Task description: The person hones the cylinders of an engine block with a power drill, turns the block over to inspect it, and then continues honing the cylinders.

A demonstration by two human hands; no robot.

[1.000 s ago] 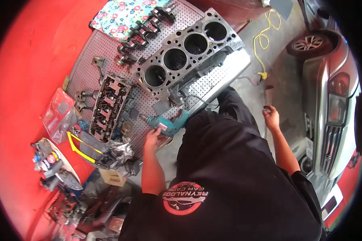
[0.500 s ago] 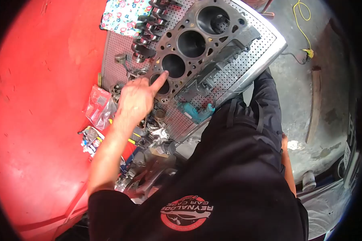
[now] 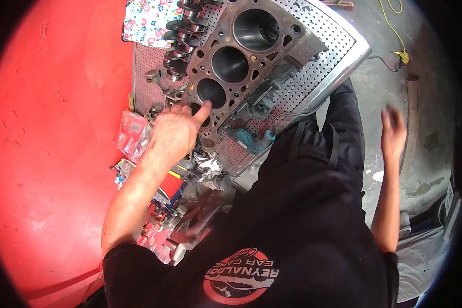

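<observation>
An engine block (image 3: pixel 232 88) lies on the perforated metal table (image 3: pixel 339 38), its row of round cylinder bores facing up. My left hand (image 3: pixel 174 128) rests at its near end. The index finger is stretched to the rim of a bore, touching or almost touching it; the other fingers lie over the block's edge by the nearest bore, which they partly cover. Nothing is held there. Out to the right, my right hand (image 3: pixel 393 134) hangs in the air above the floor, holding nothing, its fingertips blurred but apart.
A crankshaft (image 3: pixel 182 38) lies left of the block beside a flowered cloth (image 3: pixel 151 23). A teal power tool (image 3: pixel 251 139) sits near the table edge. Plastic bags (image 3: pixel 132 134) and loose parts lie against the red surface (image 3: pixel 61 143). A yellow cord (image 3: pixel 392 31) runs over the floor.
My right hand has come out from beside my body into view at the right. My left index finger stays at the bore's edge while the whole view has shifted slightly.
</observation>
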